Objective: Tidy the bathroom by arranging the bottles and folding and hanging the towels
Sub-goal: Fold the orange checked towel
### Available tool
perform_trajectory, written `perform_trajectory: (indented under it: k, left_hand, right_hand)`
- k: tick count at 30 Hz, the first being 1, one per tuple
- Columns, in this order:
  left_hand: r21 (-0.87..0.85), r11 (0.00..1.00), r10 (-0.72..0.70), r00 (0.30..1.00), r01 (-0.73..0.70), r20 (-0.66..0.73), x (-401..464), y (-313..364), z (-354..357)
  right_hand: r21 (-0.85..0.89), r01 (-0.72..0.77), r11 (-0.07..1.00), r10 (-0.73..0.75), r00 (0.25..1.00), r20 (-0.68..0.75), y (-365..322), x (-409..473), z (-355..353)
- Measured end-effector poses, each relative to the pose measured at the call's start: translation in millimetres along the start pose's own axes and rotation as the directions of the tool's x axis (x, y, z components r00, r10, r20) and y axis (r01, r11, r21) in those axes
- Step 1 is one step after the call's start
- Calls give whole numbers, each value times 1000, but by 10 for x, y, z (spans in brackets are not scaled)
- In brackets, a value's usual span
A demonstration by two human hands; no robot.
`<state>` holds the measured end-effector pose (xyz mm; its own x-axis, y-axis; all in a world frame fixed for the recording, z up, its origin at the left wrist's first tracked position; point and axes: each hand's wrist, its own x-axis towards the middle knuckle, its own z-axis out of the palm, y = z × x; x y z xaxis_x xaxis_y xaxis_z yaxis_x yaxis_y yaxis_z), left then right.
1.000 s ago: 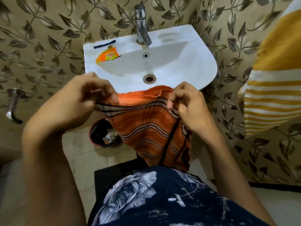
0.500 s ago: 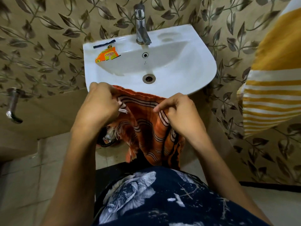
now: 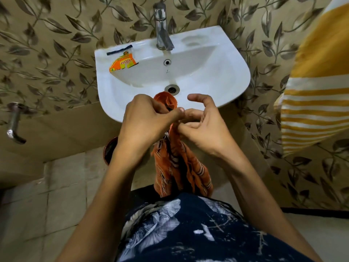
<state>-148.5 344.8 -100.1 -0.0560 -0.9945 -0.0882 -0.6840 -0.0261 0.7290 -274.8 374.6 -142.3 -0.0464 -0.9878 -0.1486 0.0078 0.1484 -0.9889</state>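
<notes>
- Since half a second ago, the two hands have drawn together over the front rim of the sink (image 3: 236,76), and the orange striped towel (image 3: 181,167), held wide between them before, is now gathered into a narrow bunch.
- Head view: the left hand (image 3: 145,120) holds the top of the towel, its fingers (image 3: 175,113) curled round the cloth, thumb stretched toward the other hand.
- A crumpled end of the towel sticks up above the left hand, just below the drain (image 3: 171,89).
- The right hand (image 3: 205,125) touches the left; its lower fingers pinch the cloth just under the left hand, while its forefinger (image 3: 196,97) is raised and bent, free of the towel.
- The rest of the towel hangs straight down in front of the sink to the person's dark patterned clothing (image 3: 188,229).
- On the sink's back left corner lies an orange sachet (image 3: 122,63) with a dark strip (image 3: 119,50) just behind it.
- A tap (image 3: 162,29) stands at the sink's back edge.
- A yellow and white striped towel (image 3: 317,91) hangs at the right edge of the view.
- A dark bin (image 3: 110,150) shows under the sink, partly hidden by the left forearm.
</notes>
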Motion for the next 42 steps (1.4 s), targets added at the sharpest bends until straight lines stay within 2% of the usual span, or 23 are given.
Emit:
perform_trajectory:
  k: [4, 8, 12, 18, 21, 25, 27, 30, 34, 37, 39, 42]
  left_hand:
    - [2, 998, -66, 997, 66, -48, 53, -19, 30]
    - [-56, 997, -53, 995, 48, -85, 75, -32, 49]
    - [-217, 976, -79, 975, 33, -208, 64, 31, 40]
    - [-364, 927, -33, 946, -92, -323, 47, 98, -80]
    - [-438, 891, -57, 930, -116, -363, 90, 97, -131]
    - [-473, 872, -95, 903, -127, -419, 209, 13, -174]
    - [-462, 878, -99, 897, -125, -431, 266, -43, -186]
    - [-425, 899, -108, 889, -104, -445, 322, -128, -213]
    - [-410, 910, -125, 908, -56, -400, 316, -231, -225]
    - [-393, 920, -123, 950, 1, -287, 295, -263, -232]
    - [-380, 923, -122, 983, 61, -138, 274, -247, -209]
    - [-326, 938, -105, 993, 115, 48, 216, -199, -156]
  right_hand:
    - [12, 92, 996, -93, 995, 46, 37, -43, 83]
    - [-9, 201, 980, -201, 979, -33, 124, -4, 189]
    - [-196, 296, 935, -323, 939, -119, 210, 93, 243]
    - [-396, 181, 900, -262, 952, -161, 361, 160, 163]
    - [-481, 145, 865, -257, 951, -174, 364, 185, 121]
    - [-463, 174, 869, -292, 936, -196, 323, 197, 56]
    - [-407, 190, 893, -290, 936, -199, 284, 209, 16]
    - [-282, 206, 937, -249, 960, -129, 214, 232, -26]
    - [-23, 181, 983, -182, 981, -61, 184, 226, -64]
    - [-66, 180, 981, -183, 982, -41, 178, 221, -79]
    - [-102, 190, 977, -194, 981, -30, 173, 218, -62]
    - [-127, 186, 974, -191, 981, -33, 183, 193, -16]
